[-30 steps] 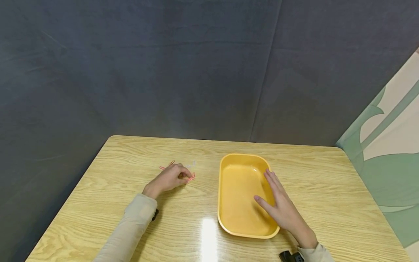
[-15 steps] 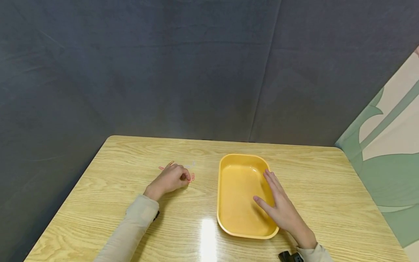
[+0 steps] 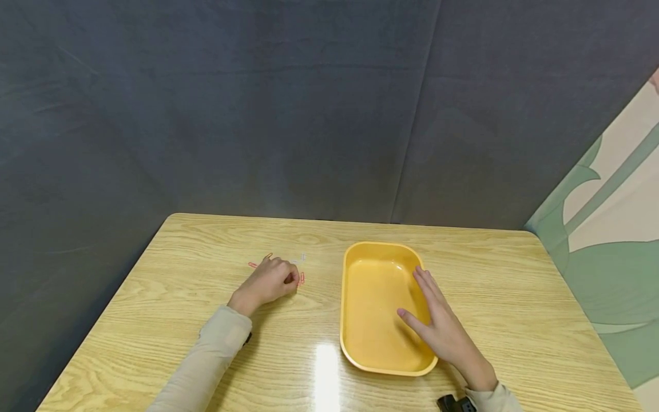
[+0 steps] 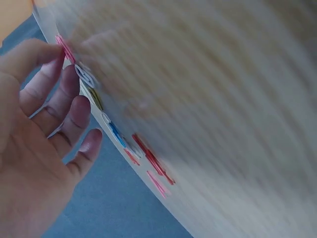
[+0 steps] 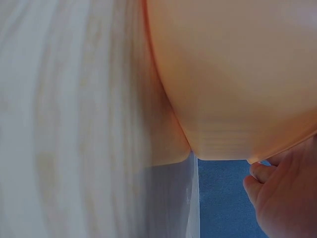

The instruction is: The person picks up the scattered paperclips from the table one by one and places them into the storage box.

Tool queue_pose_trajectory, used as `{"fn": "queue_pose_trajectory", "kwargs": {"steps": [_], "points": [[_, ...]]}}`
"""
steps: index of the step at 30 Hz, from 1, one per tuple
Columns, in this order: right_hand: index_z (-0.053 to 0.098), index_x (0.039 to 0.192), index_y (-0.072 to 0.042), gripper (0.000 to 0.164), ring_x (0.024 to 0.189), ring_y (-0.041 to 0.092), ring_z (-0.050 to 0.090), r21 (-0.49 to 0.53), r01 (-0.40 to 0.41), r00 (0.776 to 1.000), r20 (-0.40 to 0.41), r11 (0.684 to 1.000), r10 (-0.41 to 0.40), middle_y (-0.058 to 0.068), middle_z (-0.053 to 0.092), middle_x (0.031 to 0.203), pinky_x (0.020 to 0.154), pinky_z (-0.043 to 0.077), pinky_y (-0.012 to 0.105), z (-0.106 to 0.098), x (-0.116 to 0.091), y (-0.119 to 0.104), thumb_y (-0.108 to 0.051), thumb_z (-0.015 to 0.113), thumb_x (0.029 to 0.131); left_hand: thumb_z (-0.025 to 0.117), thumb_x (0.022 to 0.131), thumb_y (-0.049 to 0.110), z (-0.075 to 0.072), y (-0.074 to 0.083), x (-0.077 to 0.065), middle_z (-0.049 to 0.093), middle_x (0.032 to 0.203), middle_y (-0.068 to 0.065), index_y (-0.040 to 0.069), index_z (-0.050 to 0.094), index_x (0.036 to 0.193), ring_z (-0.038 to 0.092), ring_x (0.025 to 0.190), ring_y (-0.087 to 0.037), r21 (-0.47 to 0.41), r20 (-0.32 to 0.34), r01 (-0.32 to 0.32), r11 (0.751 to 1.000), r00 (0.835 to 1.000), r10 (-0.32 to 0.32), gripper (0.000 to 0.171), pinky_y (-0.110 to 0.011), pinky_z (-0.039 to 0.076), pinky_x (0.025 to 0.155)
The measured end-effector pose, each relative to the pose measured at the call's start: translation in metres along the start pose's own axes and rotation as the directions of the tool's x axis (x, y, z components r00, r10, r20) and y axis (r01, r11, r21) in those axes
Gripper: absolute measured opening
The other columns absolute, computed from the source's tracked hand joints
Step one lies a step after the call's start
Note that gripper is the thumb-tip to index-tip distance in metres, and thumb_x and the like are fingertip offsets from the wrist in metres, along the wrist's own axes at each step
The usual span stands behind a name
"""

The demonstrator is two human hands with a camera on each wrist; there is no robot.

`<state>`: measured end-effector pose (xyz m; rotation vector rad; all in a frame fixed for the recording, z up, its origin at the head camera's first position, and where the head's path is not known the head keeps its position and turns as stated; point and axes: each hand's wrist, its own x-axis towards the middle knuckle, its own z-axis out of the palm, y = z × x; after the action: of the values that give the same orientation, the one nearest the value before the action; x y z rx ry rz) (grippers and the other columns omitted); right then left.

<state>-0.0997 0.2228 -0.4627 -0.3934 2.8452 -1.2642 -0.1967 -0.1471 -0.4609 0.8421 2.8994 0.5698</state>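
Note:
In the head view my left hand (image 3: 265,284) is low over the table, left of the yellow tray. Its thumb and index finger pinch a pink paper clip (image 4: 65,49) at the table surface. Beside the fingertips lies another reddish paper clip (image 3: 302,278). The left wrist view shows white (image 4: 85,76), blue (image 4: 117,134) and red (image 4: 153,159) paper clips in a loose line past the other fingers. My right hand (image 3: 445,329) is at the right side of the yellow tray (image 3: 378,303), fingers straight along its rim and thumb spread over the inside.
The wooden table (image 3: 515,297) extends on both sides of the tray. A dark cloth (image 3: 309,114) hangs behind its far edge. At the right is a green and cream patterned fabric (image 3: 612,274). Light glares on the table (image 3: 326,372) near the front.
My left thumb and index finger have drawn closer together around the paper clip, and the hand has barely shifted. My right hand and the tray keep their places.

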Motion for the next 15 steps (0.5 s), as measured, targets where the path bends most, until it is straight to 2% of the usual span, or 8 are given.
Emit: {"fn": "queue_pose_trajectory", "kwargs": {"steps": [5, 9, 13, 15], "points": [[0.016, 0.158, -0.004, 0.087, 0.153, 0.044, 0.004, 0.001, -0.003, 1.000, 0.000, 1.000, 0.003, 0.016, 0.007, 0.167, 0.113, 0.015, 0.072, 0.0004, 0.0001, 0.0008, -0.037, 0.066, 0.095, 0.072, 0.082, 0.012, -0.0004, 0.0003, -0.0008, 0.059, 0.068, 0.015, 0.023, 0.070, 0.080, 0.049, 0.065, -0.004, -0.012, 0.017, 0.019, 1.000, 1.000, -0.018, 0.011, -0.070, 0.025, 0.113], [0.016, 0.158, -0.004, 0.087, 0.153, 0.044, 0.004, -0.002, -0.005, 1.000, 0.000, 1.000, 0.005, 0.016, 0.007, 0.167, 0.114, 0.015, 0.071, 0.0002, 0.0001, 0.0006, -0.038, 0.066, 0.095, 0.073, 0.081, 0.011, -0.0002, -0.0002, -0.0001, 0.063, 0.072, 0.014, 0.022, 0.071, 0.081, 0.051, 0.067, -0.005, -0.020, 0.015, 0.028, 0.999, 1.000, -0.027, 0.012, -0.069, 0.026, 0.113], [0.015, 0.158, -0.004, 0.087, 0.152, 0.044, 0.004, -0.001, -0.003, 1.000, 0.001, 1.000, 0.003, 0.016, 0.007, 0.167, 0.113, 0.015, 0.072, -0.0001, -0.0001, -0.0001, -0.038, 0.066, 0.095, 0.073, 0.080, 0.010, 0.0002, -0.0015, 0.0005, 0.065, 0.076, 0.012, 0.022, 0.070, 0.081, 0.050, 0.068, -0.006, -0.036, 0.018, 0.029, 0.999, 0.999, -0.028, 0.012, -0.063, 0.031, 0.112], [0.015, 0.158, -0.004, 0.087, 0.152, 0.045, 0.004, 0.003, 0.000, 1.000, 0.003, 1.000, 0.000, 0.016, 0.007, 0.167, 0.113, 0.015, 0.072, -0.0002, -0.0002, -0.0003, -0.037, 0.066, 0.095, 0.072, 0.080, 0.009, 0.0003, -0.0019, 0.0006, 0.064, 0.077, 0.011, 0.021, 0.069, 0.081, 0.049, 0.068, -0.007, -0.043, 0.019, 0.022, 0.999, 1.000, -0.021, 0.012, -0.058, 0.037, 0.109]]}}
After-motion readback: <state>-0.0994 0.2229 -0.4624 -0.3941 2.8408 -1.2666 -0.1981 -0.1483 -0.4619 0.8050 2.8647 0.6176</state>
